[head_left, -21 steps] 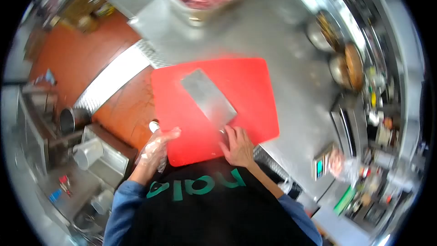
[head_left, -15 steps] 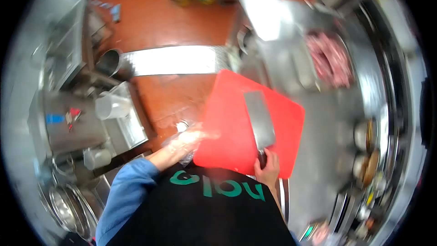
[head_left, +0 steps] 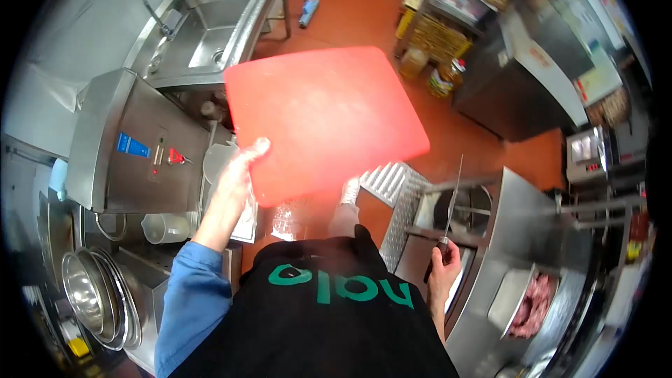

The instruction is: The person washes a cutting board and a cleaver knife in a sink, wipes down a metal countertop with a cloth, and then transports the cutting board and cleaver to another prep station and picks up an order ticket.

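Note:
My left hand grips a red cutting board by its near left edge, thumb on top and fingers hidden beneath. The board is held in the air above the floor, in front of my black apron. Lower right, my right hand is closed around the dark handle of a cleaver. Its blade points away from me and shows almost edge-on, near the metal counter's edge and apart from the board.
On the right, a steel counter bears a metal tray with raw meat. To the left stand a double sink, a steel box and stacked metal bowls. A cooking oil jug sits on the red floor.
My view and body have turned left, toward the sink. The board has swung away from the counter in my left hand. The cleaver has moved off the board to the right, its blade turning edge-on.

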`<action>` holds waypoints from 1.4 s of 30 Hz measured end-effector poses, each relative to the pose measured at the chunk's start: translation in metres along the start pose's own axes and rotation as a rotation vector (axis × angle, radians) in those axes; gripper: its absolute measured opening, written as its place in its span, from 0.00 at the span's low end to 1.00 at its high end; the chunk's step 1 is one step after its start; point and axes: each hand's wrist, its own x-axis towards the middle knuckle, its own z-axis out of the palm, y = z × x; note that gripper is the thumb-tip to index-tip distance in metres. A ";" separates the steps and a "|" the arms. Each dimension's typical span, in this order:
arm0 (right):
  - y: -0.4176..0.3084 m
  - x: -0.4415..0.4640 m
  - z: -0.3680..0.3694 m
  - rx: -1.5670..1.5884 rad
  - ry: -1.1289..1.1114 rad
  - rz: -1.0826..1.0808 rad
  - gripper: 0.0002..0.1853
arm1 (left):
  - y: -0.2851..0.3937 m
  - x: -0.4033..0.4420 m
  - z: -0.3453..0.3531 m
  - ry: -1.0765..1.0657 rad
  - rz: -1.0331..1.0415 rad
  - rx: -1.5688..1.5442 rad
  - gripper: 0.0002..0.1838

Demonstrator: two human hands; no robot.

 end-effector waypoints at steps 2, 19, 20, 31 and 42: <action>-0.028 0.052 0.035 -0.098 -0.076 0.077 0.17 | 0.038 0.029 -0.001 0.112 0.069 -0.139 0.21; -0.218 0.332 0.395 -0.136 -0.868 -0.617 0.18 | 0.126 0.392 -0.045 0.443 0.290 -0.847 0.16; -0.223 0.341 0.412 -0.141 -0.888 -0.643 0.18 | 0.130 0.397 -0.031 0.300 0.318 -0.933 0.19; -0.277 0.444 0.525 -0.370 -0.833 -0.543 0.17 | 0.351 0.417 -0.248 1.106 0.714 0.222 0.07; -0.355 0.535 0.727 -0.685 -1.470 -1.392 0.20 | 0.375 0.485 -0.286 1.526 0.090 1.366 0.15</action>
